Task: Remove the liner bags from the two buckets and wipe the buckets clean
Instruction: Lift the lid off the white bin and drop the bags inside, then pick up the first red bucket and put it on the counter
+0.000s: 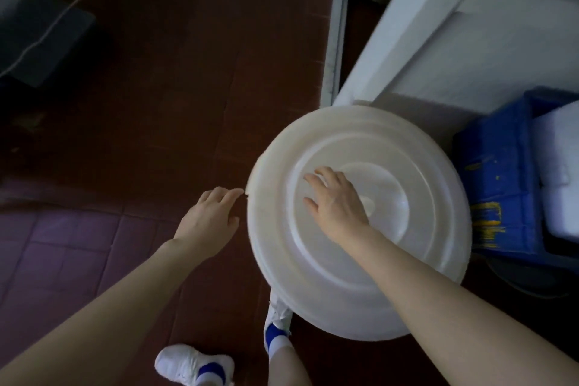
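Observation:
A big round white lid (407, 254) covers a bucket standing on the dark floor at centre right; the bucket body and any liner bag are hidden under it. My right hand (336, 204) lies flat on the lid near its raised centre, fingers spread and pointing away from me. My left hand (210, 218) is beside the lid's left rim, fingers straight, fingertips at the edge and holding nothing.
A blue plastic crate (495, 178) with white foam boxes (560, 166) stands right of the bucket. A white door frame (416, 28) rises behind it. My two white shoes (194, 365) are on the tiled floor below. A dark box with a white cable (47, 34) sits far left.

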